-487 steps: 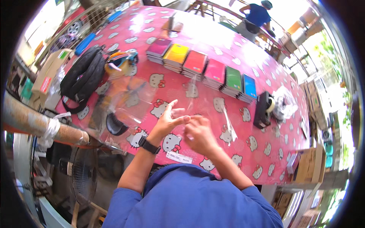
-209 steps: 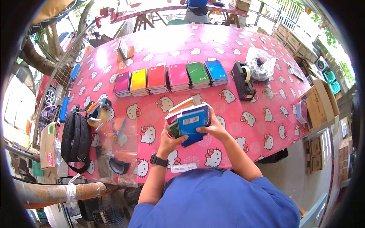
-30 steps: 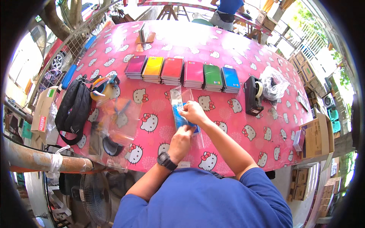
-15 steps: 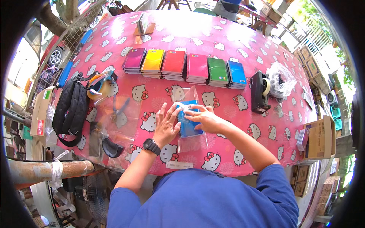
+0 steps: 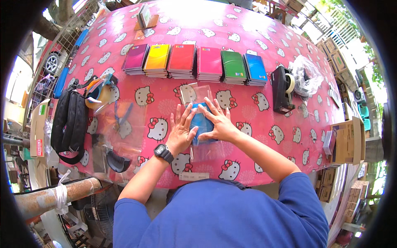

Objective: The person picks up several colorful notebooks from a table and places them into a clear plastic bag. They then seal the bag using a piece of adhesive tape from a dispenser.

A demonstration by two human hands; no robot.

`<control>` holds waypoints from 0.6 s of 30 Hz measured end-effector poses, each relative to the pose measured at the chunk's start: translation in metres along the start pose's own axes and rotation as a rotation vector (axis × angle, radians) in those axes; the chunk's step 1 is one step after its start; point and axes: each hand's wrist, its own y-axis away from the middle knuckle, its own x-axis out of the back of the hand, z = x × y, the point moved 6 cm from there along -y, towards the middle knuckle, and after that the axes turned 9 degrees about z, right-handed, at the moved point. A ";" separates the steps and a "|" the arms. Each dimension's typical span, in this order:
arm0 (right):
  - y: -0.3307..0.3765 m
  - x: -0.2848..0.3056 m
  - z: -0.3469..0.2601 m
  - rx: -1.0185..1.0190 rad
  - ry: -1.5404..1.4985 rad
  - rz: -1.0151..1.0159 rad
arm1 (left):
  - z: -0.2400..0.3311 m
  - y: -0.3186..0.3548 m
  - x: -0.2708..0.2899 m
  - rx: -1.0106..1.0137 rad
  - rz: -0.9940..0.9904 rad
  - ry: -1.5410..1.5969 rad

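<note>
A blue notebook (image 5: pixel 201 124) lies on the pink patterned tablecloth (image 5: pixel 252 144) in front of me, in a clear plastic sleeve (image 5: pixel 197 154) that sticks out beyond its top and bottom. My left hand (image 5: pixel 180 129) rests on its left side with fingers spread, and a dark watch sits on that wrist. From the right, my right hand (image 5: pixel 218 124) presses flat over the notebook's upper part, its fingers apart too. Much of the cover is hidden beneath both hands. Beyond them stand stacks of spiral notebooks: purple (image 5: pixel 135 58), yellow (image 5: pixel 157 57), red (image 5: pixel 182 58), pink (image 5: pixel 209 62), green (image 5: pixel 234 66) and blue (image 5: pixel 256 68).
Right of the stacks is a black tape dispenser (image 5: pixel 280 93) beside a crumpled clear bag (image 5: pixel 307 78). A black backpack (image 5: pixel 69 124) lies at the left, near tape rolls (image 5: pixel 99 94) and loose clear plastic (image 5: pixel 132 136). An open carton (image 5: pixel 347 142) stands at the right edge.
My right hand's fingers, bent at the notebook's top edge before, are now spread flat over it. The left hand stays on the left side. The whole view has shifted slightly.
</note>
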 end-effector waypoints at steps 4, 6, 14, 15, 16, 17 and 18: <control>-0.005 0.000 -0.002 -0.053 -0.019 0.007 | 0.008 -0.010 0.005 -0.007 -0.087 -0.116; -0.006 -0.002 -0.003 -0.061 -0.028 0.026 | 0.012 -0.016 0.007 0.024 -0.166 -0.185; 0.044 -0.004 0.001 -0.002 0.008 0.131 | 0.015 -0.028 0.007 0.031 -0.136 -0.192; 0.050 0.016 0.009 -0.017 0.037 0.223 | 0.014 -0.027 0.008 0.043 -0.139 -0.195; 0.062 0.047 0.030 0.080 0.052 0.578 | 0.016 -0.027 0.006 0.049 -0.151 -0.191; 0.064 0.083 0.059 0.060 -0.021 0.849 | 0.014 -0.026 0.007 0.066 -0.152 -0.184; 0.072 0.113 0.089 -0.141 0.017 0.964 | 0.009 -0.022 0.012 0.071 -0.141 -0.193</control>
